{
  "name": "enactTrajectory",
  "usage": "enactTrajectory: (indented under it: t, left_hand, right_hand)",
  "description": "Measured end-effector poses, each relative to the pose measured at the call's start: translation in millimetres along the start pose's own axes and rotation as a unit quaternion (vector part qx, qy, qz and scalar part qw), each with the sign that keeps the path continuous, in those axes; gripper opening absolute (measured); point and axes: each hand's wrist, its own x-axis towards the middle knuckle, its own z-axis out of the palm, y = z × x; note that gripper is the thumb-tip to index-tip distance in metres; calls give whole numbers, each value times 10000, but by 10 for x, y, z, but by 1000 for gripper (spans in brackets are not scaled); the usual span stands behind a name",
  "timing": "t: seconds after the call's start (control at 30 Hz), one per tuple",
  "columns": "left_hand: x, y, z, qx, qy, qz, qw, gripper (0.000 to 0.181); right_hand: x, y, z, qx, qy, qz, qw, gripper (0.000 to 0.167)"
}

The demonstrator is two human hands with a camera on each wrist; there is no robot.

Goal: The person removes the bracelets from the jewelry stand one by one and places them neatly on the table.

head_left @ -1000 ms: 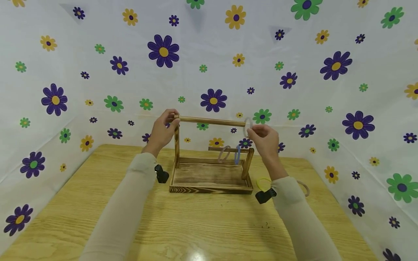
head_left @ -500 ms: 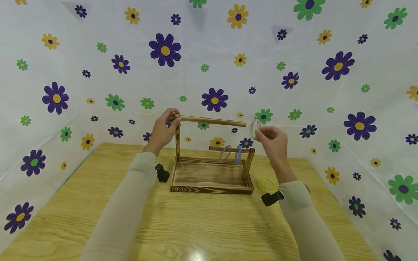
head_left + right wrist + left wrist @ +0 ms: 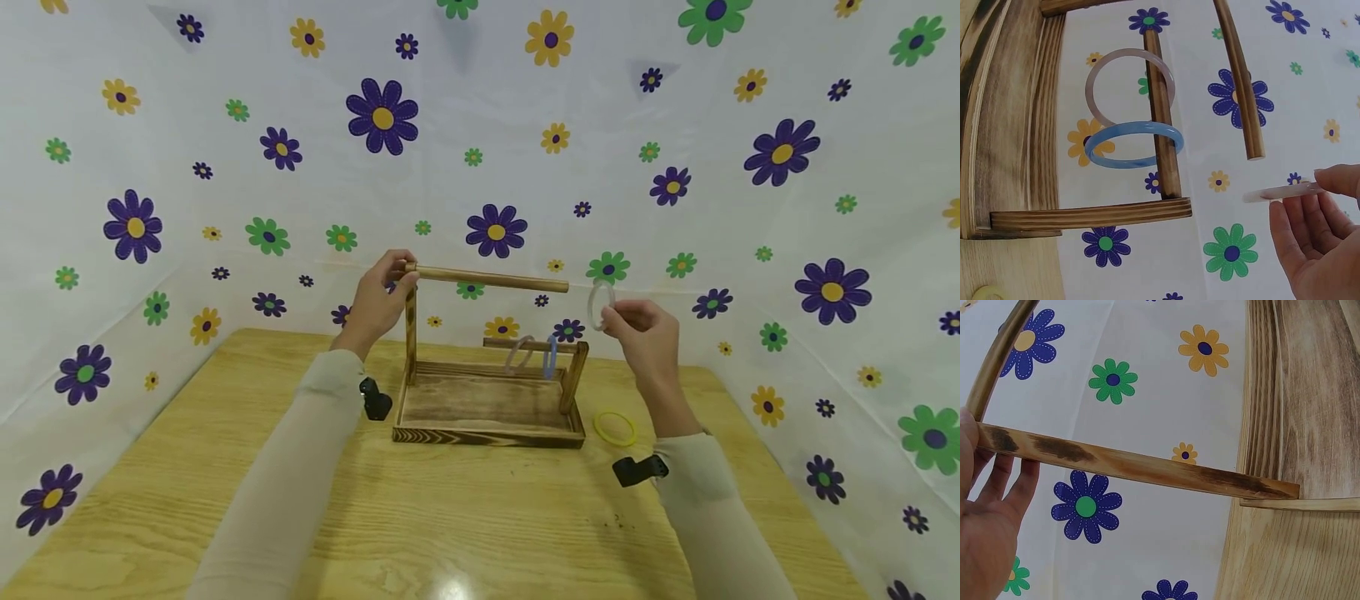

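Note:
A wooden bangle stand [image 3: 487,435] has a tray base, a tall left post with a long upper bar [image 3: 491,278], and a shorter lower bar at the right. My left hand [image 3: 378,304] grips the top of the tall post [image 3: 1116,461], thumb on one side and fingers on the other. Between thumb and fingers, my right hand [image 3: 645,337] pinches a pale translucent bangle [image 3: 600,305], held in the air just right of the upper bar's free end, apart from it. On the lower bar hang a blue bangle [image 3: 1135,129] and a pinkish-grey bangle [image 3: 1092,87].
A yellow bangle [image 3: 615,428] lies on the wooden table [image 3: 450,517], right of the stand. Small dark specks [image 3: 618,522] are near the front right. White cloth walls [image 3: 450,167] with printed flowers surround the table behind and at the sides.
My right hand has drawn the pale bangle rightward and slightly down, off the free end of the upper bar. My left hand keeps its grip on the post. The yellow bangle now shows fully.

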Motion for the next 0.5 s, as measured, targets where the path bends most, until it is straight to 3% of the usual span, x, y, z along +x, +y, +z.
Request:
enactTrajectory:
  t: [0.5]
  left_hand:
    - [2,-6,0,5,29,35,10000,34]
  right_hand:
    - [-222,-3,-163,-149,-220,139,9996,24]
